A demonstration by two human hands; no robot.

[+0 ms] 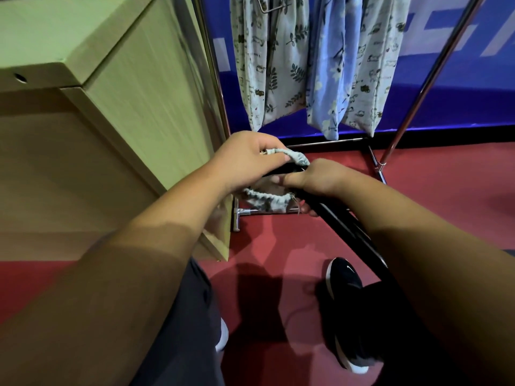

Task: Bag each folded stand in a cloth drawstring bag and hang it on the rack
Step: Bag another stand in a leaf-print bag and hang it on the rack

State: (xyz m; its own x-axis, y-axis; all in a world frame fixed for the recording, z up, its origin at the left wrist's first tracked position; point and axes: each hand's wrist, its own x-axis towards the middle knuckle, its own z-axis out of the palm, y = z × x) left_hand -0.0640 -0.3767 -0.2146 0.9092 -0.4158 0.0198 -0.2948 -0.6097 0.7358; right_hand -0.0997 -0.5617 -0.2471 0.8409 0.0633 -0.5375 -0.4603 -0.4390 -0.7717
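The folded stand [349,232], a slim black bar, ran from the middle of the frame down toward the lower right, passing under your right forearm, with its upper end at the mouth of the cloth drawstring bag [266,201]. That bag, pale with a grey print, was bunched into a gathered ring between your hands at the centre of the frame. Your left hand [245,160] was curled round the upper part of the bag's rim, pinching the cloth. Your right hand [317,179] was wrapped round the stand just beside the bag's mouth, thumb pointing left; I could not tell whether it also held the cloth. Just above your hands stood the chrome rack [320,141], its base bar on the floor and its uprights rising to the top of the frame. From it hung a leaf-print bag [267,65], a blue floral bag [330,68] and a cat-print bag [374,68], side by side. The wooden desk [111,79] filled the upper left, its corner near the rack's left upright. Below lay the red floor [278,246], with your dark shoe [345,288] at the lower right.
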